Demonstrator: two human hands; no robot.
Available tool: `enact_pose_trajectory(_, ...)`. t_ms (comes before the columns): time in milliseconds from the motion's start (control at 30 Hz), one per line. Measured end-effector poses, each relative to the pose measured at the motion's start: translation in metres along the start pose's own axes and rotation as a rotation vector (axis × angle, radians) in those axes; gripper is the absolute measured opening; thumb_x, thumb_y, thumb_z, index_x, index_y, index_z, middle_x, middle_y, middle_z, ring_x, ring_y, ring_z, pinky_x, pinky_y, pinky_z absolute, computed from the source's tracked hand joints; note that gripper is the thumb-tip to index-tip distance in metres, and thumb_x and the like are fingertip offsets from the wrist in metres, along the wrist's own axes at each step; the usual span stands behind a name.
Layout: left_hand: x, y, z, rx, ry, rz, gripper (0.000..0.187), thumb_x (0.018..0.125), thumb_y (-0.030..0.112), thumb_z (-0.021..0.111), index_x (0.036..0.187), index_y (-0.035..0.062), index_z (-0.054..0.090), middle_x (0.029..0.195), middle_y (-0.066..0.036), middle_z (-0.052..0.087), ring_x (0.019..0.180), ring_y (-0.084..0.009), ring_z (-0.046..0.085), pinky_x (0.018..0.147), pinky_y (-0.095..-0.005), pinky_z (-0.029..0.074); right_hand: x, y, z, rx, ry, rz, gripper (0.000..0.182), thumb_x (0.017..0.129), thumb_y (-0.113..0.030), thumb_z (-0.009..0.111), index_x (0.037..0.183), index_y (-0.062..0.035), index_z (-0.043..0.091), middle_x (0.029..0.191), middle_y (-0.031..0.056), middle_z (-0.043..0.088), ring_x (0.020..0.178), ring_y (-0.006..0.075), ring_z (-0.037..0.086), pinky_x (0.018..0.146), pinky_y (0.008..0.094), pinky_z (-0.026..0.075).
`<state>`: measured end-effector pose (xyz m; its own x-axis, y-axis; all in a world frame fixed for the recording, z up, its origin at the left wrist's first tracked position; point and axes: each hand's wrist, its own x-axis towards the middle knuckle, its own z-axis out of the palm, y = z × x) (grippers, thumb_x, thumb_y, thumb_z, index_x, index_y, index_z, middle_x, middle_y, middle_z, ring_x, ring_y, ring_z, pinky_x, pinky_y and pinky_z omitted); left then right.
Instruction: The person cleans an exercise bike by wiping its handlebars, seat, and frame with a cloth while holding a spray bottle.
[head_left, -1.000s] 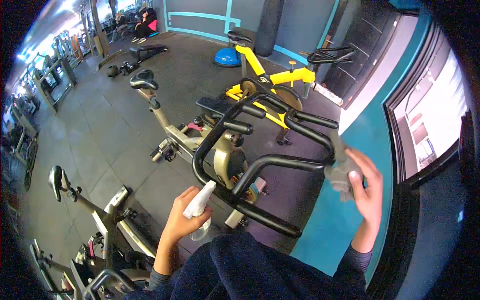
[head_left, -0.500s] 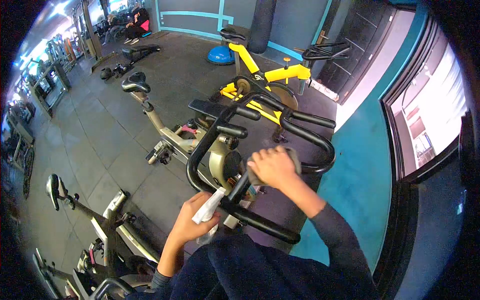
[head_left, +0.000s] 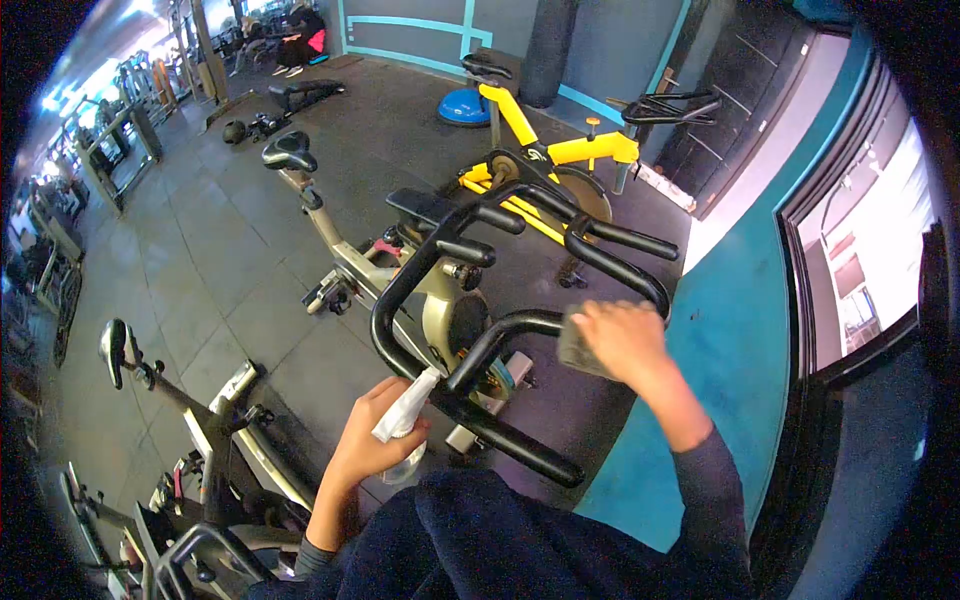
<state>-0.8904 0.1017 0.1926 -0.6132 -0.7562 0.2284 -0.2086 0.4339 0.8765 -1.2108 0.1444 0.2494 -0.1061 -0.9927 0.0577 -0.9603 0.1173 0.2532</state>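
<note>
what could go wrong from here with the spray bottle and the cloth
The spray bottle in the left hand is close to the black handlebar, so it might knock against it. The gray cloth, under the right hand at that handlebar, could slip off its curved surface.

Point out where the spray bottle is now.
In the head view, the spray bottle is in the left hand, below and left of centre, close by the handlebar.

dark floor tiles spread toward a grey wall marked with turquoise stripes; a framed window glowed brightly at right, near a dark door.
</note>
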Motion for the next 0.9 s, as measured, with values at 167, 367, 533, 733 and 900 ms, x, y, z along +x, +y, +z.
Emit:
enact_pose_trajectory(167,-0.012,0.002,0.002,0.034,0.011,-0.005,0.026,0.066,0.009,0.070,0.088,-0.0002,0.059,0.082,-0.014,0.057,0.074,-0.0334,0.058,0.068,-0.0393,0.048,0.005,-0.003,0.008,0.029,0.051,-0.067,0.032,0.097,-0.035,0.042,0.091,-0.0101,0.060,0.087,0.0083,0.069,0.083,0.0271,0.065,0.077,0.0443,0.046)
enact_pose_trajectory(367,-0.009,0.006,-0.001,0.004,-0.008,0.001,0.025,0.067,0.010,0.070,0.088,-0.0004,0.059,0.081,-0.014,0.056,0.074,-0.0331,0.058,0.067,-0.0386,0.048,0.066,-0.080,0.042,0.106,0.016,-0.251,0.031,0.095,-0.034,0.045,0.094,-0.0118,0.066,0.091,0.0067,0.070,0.085,0.0261,0.067,0.079,0.0476,0.046)
enact_pose_trajectory(533,-0.007,0.013,-0.002,0.021,0.013,0.022,0.026,0.069,0.011,0.069,0.090,-0.0001,0.059,0.084,-0.014,0.057,0.075,-0.0338,0.059,0.069,-0.0384,0.048,0.064,-0.081,0.048,0.173,0.090,-0.228,0.029,0.094,-0.037,0.047,0.094,-0.0124,0.062,0.092,0.0065,0.069,0.089,0.0259,0.066,0.078,0.0472,0.048)
enact_pose_trajectory(733,-0.028,0.021,-0.013,0.010,0.052,0.019,0.027,0.070,0.011,0.069,0.093,0.0005,0.059,0.085,-0.015,0.057,0.076,-0.0351,0.058,0.069,-0.0388,0.048,0.028,-0.045,0.036,0.043,0.209,-0.120,0.025,0.093,-0.036,0.051,0.097,-0.0117,0.057,0.088,0.0064,0.064,0.086,0.0270,0.064,0.072,0.0454,0.049)
enact_pose_trajectory(900,-0.048,0.017,-0.022,0.072,0.064,-0.037,0.025,0.066,0.006,0.068,0.088,0.0002,0.061,0.082,-0.012,0.057,0.075,-0.0294,0.061,0.070,-0.0353,0.049,0.052,-0.072,0.045,0.030,0.201,-0.140,0.026,0.093,-0.035,0.050,0.093,-0.0111,0.060,0.086,0.0082,0.067,0.083,0.0263,0.066,0.073,0.0461,0.049)
